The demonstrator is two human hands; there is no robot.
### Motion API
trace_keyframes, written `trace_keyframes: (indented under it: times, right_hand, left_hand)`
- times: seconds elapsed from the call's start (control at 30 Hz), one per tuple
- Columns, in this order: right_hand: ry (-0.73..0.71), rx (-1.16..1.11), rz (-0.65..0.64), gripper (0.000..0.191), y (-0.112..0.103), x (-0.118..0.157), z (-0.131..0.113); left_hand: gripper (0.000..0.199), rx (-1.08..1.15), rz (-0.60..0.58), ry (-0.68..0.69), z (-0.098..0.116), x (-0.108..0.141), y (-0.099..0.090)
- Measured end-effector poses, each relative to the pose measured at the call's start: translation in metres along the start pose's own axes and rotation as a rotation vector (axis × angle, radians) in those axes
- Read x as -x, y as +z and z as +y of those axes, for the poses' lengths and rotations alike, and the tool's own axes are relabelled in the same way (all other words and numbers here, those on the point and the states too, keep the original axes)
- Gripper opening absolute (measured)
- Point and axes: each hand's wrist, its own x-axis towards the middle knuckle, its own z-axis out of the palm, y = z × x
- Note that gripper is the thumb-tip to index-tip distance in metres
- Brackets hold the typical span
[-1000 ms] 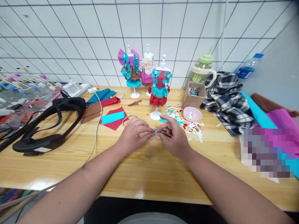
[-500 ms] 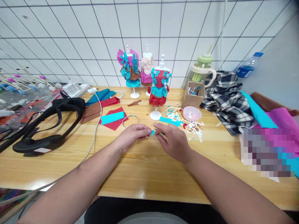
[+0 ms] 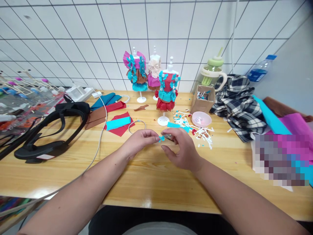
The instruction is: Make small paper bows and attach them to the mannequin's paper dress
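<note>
My left hand (image 3: 144, 141) pinches a small blue paper piece (image 3: 161, 139) between thumb and fingertips. Just right of it, my right hand (image 3: 180, 147) has its thumb spread from its curled fingers, with a small dark metallic tool (image 3: 169, 136) held against them, partly hidden. Behind the hands stands a small mannequin (image 3: 168, 86) in a red and blue paper dress. A blue paper strip (image 3: 174, 125) lies beyond my right hand, and a wire ring (image 3: 137, 122) lies beyond my left wrist.
Two more dressed mannequins (image 3: 139, 73) stand behind. At the right are a pink bowl (image 3: 201, 119), paper scraps (image 3: 205, 135), a cardboard box (image 3: 202, 103), a cup (image 3: 213, 71) and checked cloth (image 3: 241, 111). A black headset (image 3: 55, 143), a cable and folded paper (image 3: 118, 123) lie left.
My right thumb has moved down, away from the fingers, and the gap in my right hand is wider. More of the blue piece and the metallic tool shows.
</note>
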Motion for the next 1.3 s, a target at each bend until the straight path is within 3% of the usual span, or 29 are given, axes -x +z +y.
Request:
trace_keyframes:
  times: [0.13,0.23,0.5,0.9,1.13,1.3]
  right_hand:
    - [0.174,-0.066,0.044,0.009,0.0,-0.004,0.001]
    - [0.235,-0.058,0.04,0.006,0.004,-0.004,0.006]
    - [0.245,0.042,-0.01,0.009,0.01,-0.001,0.006]
    - [0.18,0.122,0.016,0.01,0.008,-0.002,0.005]
    - [0.157,0.104,0.017,0.014,0.007,-0.003,0.002]
    - [0.226,0.045,0.056,0.013,0.006,-0.004,0.001]
  left_hand:
    - [0.024,-0.202,0.117,0.068,0.002,0.0,0.002]
    - [0.024,-0.278,0.126,0.085,0.002,-0.001,0.003]
    - [0.026,-0.26,0.089,0.103,-0.001,-0.001,0.005]
    - [0.027,-0.167,0.078,0.078,-0.001,0.0,0.007]
    - [0.025,-0.182,0.125,0.12,0.001,0.001,0.007]
    - [0.023,-0.214,0.144,0.13,0.004,0.002,0.008]
